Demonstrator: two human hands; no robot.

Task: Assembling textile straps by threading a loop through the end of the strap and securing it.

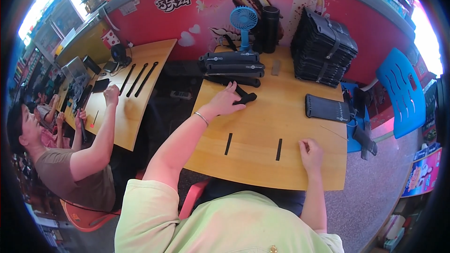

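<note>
My left hand (223,102) reaches across the wooden table to its far left part. Its fingers and thumb are closed round a black strip (246,96) with a rounded end, part of which is hidden under the hand. Just beyond lies a stack of folded dark pieces (234,65) with light labels. At the right front of the table rests my right hand (311,155), its fingers curled in; whether anything is inside cannot be made out. Two short black bars (279,150) lie flat on the tabletop between my arms.
A strapped pile of black pieces (323,47), a blue fan (244,21) and a black bottle (270,30) stand at the back. A flat black piece (326,107) lies right, near a blue chair (402,93). On the left, a co-worker (77,173) sits by another table (157,65).
</note>
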